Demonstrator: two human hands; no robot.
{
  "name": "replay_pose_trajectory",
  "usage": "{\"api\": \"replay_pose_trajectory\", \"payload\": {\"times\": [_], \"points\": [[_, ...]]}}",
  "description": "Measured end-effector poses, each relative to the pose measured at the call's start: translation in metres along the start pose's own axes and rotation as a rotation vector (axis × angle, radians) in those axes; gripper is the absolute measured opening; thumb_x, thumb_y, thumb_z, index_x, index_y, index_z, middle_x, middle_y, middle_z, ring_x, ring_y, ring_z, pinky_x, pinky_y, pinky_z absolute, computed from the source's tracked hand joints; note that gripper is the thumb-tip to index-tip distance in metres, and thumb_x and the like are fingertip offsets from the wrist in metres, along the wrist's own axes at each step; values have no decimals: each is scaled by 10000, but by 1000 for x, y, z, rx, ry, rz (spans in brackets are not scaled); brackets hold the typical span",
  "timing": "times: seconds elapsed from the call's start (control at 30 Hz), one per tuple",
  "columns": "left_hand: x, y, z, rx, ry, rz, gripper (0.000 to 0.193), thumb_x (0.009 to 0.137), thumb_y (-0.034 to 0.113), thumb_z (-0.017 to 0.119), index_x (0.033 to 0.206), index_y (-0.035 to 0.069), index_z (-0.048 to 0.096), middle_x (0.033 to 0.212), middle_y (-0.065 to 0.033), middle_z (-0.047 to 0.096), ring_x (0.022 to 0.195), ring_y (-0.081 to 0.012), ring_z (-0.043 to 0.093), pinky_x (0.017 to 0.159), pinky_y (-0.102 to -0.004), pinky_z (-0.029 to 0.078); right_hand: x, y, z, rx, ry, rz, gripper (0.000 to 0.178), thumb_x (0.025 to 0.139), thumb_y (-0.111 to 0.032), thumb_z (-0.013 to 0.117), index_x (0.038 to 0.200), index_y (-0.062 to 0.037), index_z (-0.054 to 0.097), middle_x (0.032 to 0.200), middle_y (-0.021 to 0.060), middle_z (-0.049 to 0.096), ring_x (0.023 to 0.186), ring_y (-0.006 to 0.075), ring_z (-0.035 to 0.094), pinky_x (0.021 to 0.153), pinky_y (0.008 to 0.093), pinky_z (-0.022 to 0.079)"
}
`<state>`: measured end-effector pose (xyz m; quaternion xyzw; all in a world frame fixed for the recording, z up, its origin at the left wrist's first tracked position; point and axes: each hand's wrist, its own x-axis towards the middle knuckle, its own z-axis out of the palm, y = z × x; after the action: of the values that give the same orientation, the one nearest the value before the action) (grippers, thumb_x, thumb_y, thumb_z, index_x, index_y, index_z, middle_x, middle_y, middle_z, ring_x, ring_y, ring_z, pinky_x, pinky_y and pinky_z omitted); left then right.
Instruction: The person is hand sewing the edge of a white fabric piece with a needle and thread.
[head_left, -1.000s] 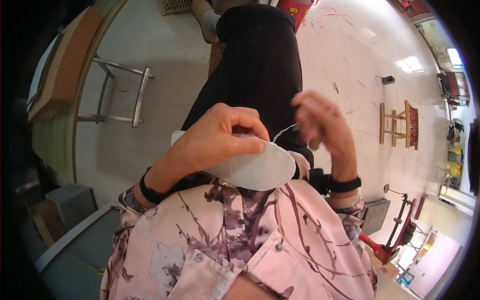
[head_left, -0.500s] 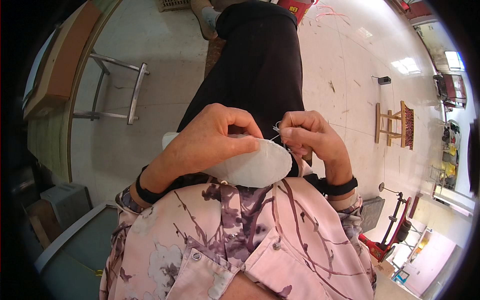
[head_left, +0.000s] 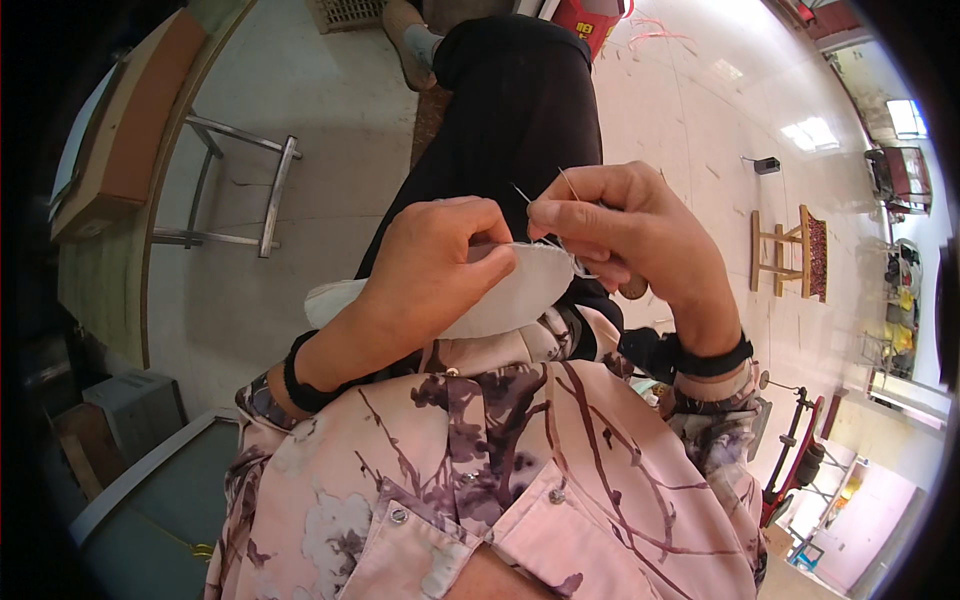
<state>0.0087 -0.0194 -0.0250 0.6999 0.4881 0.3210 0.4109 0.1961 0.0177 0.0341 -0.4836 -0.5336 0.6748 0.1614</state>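
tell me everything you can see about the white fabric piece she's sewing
The white fabric piece is a flat, oval, off-white pad that looks like cloth. It is held roughly level over the lap. The left hand pinches it from above, thumb on top, hiding its middle. The right hand holds a thin needle at its right edge, where loose threads show.

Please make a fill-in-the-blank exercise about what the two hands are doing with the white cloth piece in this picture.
1. The left hand grips a flat cloth piece whose colour is ____.
2. The right hand pinches a thin ____ at the cloth's right edge.
3. A ____ wristband circles the right wrist.
4. The legs below the hands wear ____ trousers.

Missing words: white; needle; black; black
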Motion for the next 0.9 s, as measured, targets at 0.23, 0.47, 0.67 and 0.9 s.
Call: {"api": "replay_pose_trajectory", "payload": {"times": [0.23, 0.47, 0.67, 0.9], "points": [[-3, -3, -4, -252, 67, -96, 81, 821, 57, 639, 807, -13, 600, 714, 2, 587, 672, -53, 514, 608, -208, 423, -20, 33, 38, -487, 170, -455, 110, 851, -100, 642, 873, 6, 624, 609, 68, 543, 538, 92, 491, 503, 259, 415], [-4, -5, -12, -341, 86, -139, 63, 849, 43, 616, 881, -11, 624, 787, 18, 605, 719, -38, 522, 631, -190, 430, -36, 54, 53, -922, 187, -628, 169, 818, -71, 631, 980, -41, 593, 640, 86, 558, 530, 226, 582, 455, 314, 421], [-2, -4, -12, -372, 86, -147, 76, 854, 50, 610, 895, -10, 631, 776, 19, 608, 712, -38, 525, 629, -189, 431, -32, 61, 53, -1091, -89, -675, 148, 810, -98, 611, 912, -46, 518, 616, 61, 500, 478, 212, 538, 417, 356, 382], [-1, -9, -12, -442, 63, -161, 84, 844, 81, 622, 861, 2, 644, 752, 15, 616, 688, -43, 530, 610, -200, 434, -37, 61, 48, -968, -127, -603, 118, 801, -87, 546, 776, -31, 445, 553, 103, 494, 482, 286, 542, 414, 391, 396]]}}
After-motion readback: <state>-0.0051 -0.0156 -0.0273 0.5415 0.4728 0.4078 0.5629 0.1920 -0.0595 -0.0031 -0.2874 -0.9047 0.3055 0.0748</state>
